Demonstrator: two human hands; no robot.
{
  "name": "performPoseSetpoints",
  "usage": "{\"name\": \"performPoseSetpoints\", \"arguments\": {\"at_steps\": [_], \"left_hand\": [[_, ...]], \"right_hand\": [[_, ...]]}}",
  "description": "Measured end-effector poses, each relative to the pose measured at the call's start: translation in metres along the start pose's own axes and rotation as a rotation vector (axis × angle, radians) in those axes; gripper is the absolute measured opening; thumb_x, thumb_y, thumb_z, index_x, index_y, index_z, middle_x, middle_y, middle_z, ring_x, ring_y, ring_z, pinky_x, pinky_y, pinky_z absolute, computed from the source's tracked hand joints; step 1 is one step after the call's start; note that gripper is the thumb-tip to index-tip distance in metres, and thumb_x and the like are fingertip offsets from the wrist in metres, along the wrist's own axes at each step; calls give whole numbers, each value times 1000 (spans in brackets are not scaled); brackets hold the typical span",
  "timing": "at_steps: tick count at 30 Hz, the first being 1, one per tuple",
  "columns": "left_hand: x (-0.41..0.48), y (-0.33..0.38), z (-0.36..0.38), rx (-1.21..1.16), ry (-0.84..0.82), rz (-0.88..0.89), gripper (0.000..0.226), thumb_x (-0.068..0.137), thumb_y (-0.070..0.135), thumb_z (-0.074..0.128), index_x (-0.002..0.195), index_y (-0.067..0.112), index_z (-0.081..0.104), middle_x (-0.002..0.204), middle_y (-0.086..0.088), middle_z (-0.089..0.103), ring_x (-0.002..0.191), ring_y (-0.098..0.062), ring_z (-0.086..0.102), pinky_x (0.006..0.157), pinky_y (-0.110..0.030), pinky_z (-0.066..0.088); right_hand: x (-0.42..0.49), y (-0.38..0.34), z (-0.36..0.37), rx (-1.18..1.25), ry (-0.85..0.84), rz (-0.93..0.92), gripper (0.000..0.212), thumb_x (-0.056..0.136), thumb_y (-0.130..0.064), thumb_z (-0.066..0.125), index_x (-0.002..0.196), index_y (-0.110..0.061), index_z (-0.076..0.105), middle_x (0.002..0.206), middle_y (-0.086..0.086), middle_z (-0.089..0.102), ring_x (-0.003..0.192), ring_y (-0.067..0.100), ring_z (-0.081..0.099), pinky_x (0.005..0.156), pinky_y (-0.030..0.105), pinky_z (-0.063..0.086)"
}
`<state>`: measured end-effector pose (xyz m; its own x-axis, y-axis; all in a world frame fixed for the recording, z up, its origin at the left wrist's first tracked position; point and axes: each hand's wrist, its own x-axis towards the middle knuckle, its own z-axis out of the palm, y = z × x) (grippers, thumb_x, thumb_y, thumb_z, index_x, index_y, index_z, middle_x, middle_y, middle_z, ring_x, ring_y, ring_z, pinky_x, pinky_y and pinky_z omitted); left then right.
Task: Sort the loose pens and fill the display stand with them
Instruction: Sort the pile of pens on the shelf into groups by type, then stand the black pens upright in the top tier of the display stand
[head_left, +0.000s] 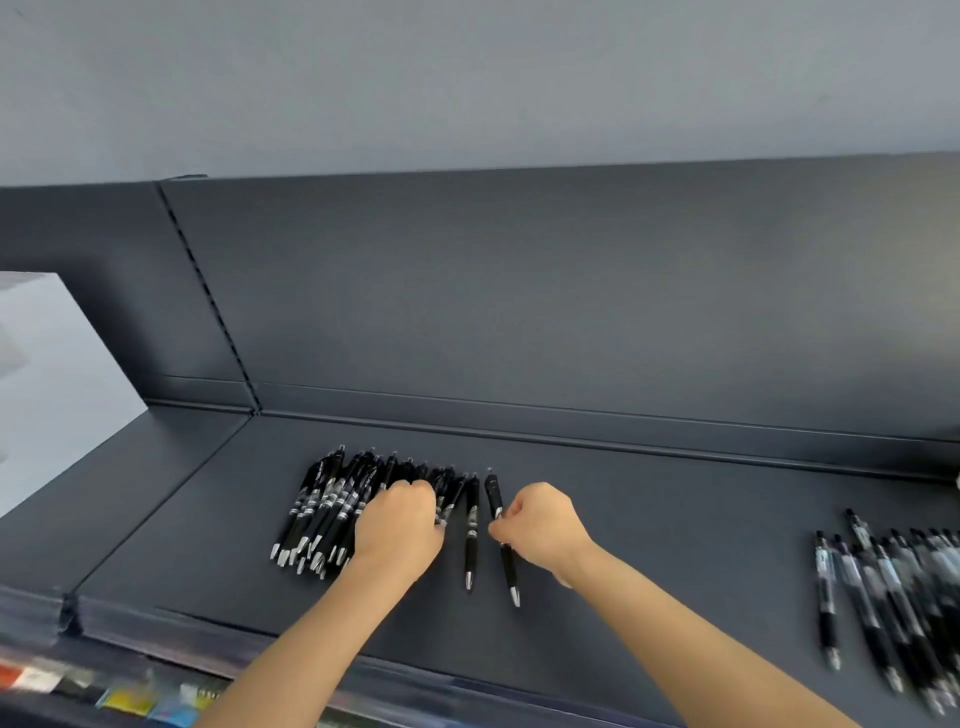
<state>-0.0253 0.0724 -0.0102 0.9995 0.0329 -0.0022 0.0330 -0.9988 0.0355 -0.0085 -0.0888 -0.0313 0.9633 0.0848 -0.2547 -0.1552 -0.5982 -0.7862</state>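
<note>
Pens (322, 509) are kept bunched on the shelf (675, 545) under the curled left hand (400, 525), while one pen (494, 493) just to the right is pinched by the right hand (543, 525), likely to be lined up.

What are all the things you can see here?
pen pile: one heap, too many pens to count, black, left of middle on the shelf
loose pen: one, black, lying just right of the pile
held pen: one, black, right of the loose pen
right pens: one blurred group, black and clear, far right of the shelf
shelf: one, dark grey, across the view
box: one, white, far left
labels: several, blurred, coloured, lower left front edge
wall: one, pale grey, top
left hand: one, curled over the pen pile
right hand: one, pinching the held pen
</note>
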Motion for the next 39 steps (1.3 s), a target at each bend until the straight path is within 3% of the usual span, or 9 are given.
{"name": "performPoseSetpoints", "arguments": {"at_steps": [3,8,12,16,22,26,29,36,39], "left_hand": [[1,1,-3,-57,-81,-26,27,89,39,60,80,18,46,83,1,55,75,-21,55,63,-29,44],[7,2,-6,-39,-133,-21,33,87,33,62,67,18,40,66,4,46,69,-20,53,59,-28,43],[14,5,-4,-59,-197,-18,31,80,24,63,63,17,39,65,3,47,67,-22,58,56,-26,40],[19,4,-1,-116,-232,1,30,81,23,60,63,16,36,61,3,44,52,-15,42,47,-24,31],[18,-3,3,-198,-168,9,31,84,27,55,66,17,33,65,5,41,54,-13,37,47,-25,26],[14,-4,5,-301,-107,26,33,88,27,54,68,18,29,70,5,39,59,-14,36,49,-27,26],[7,-7,3,-450,-67,6,37,87,28,58,68,18,28,68,4,37,57,-13,34,52,-28,26],[-28,-18,-8,-702,34,-130,35,91,28,60,65,23,36,61,10,57,53,-5,55,44,-16,29],[-42,-29,-21,-723,80,-168,36,93,25,56,65,23,34,69,7,66,39,1,43,45,-19,28]], "right_hand": [[8,-12,15,-41,27,17,43,75,-8,61,52,-15,26,47,0,28,44,17,23,46,22,22],[14,-16,24,-168,77,99,35,77,-14,64,58,-14,35,55,0,43,46,18,37,43,18,29],[18,-22,23,-175,54,149,31,72,-11,59,55,-15,33,54,0,43,46,18,37,44,18,28],[20,-32,24,-205,49,175,32,72,-7,55,53,-15,32,51,-2,37,42,15,31,42,17,25],[16,-24,16,-172,-5,151,33,75,-8,52,54,-14,28,53,0,34,43,15,27,41,18,22],[11,-22,3,61,-59,169,32,76,-7,47,54,-15,26,48,2,31,38,17,21,43,21,18],[7,-26,-6,226,-59,158,26,72,-4,45,62,-17,25,52,2,26,46,16,16,48,26,12],[0,-44,-5,425,-184,21,30,77,1,52,67,-16,30,57,4,27,49,16,18,49,28,13],[-9,-57,4,444,-211,-28,30,82,-2,55,67,-14,33,55,4,29,46,15,19,44,25,15]]}}
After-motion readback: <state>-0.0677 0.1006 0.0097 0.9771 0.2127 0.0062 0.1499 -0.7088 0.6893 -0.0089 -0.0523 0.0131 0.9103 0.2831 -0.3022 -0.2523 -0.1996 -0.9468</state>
